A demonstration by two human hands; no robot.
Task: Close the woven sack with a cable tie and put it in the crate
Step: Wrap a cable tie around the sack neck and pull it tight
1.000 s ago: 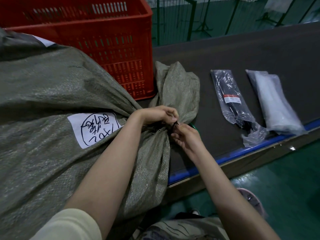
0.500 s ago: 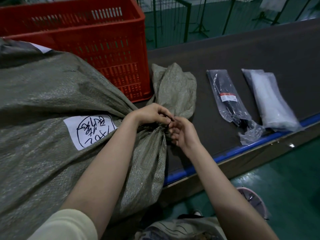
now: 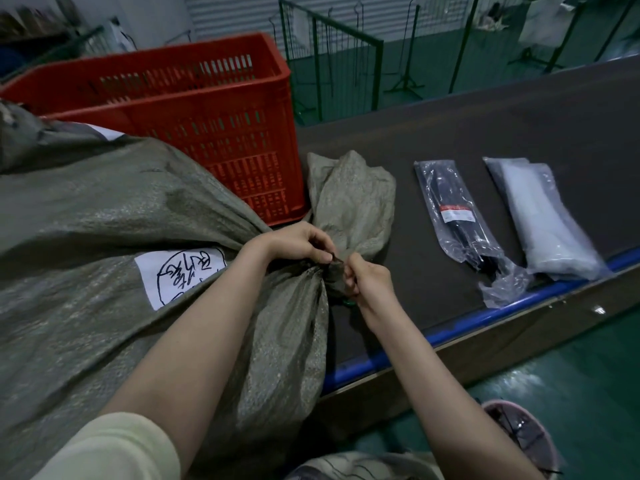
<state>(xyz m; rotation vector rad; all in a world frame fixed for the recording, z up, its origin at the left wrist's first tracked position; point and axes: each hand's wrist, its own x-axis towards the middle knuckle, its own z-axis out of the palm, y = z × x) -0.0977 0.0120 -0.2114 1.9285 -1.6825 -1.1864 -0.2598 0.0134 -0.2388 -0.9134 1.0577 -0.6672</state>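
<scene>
Since half a second ago, the right hand (image 3: 369,277) has been closed into a pinch. Both hands are clamped at the gathered neck of the woven sack (image 3: 104,216) on the worktop (image 3: 450,140), left hand (image 3: 298,242) bracing it, evidently cinching the cable tie (image 3: 335,260). Beyond, the red crate (image 3: 194,98) is kept close for loading.

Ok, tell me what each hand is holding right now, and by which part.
Both hands pinch the woven sack at its gathered neck: left hand from above, right hand beside it. A dark cable tie seems to sit between the fingertips.
</scene>
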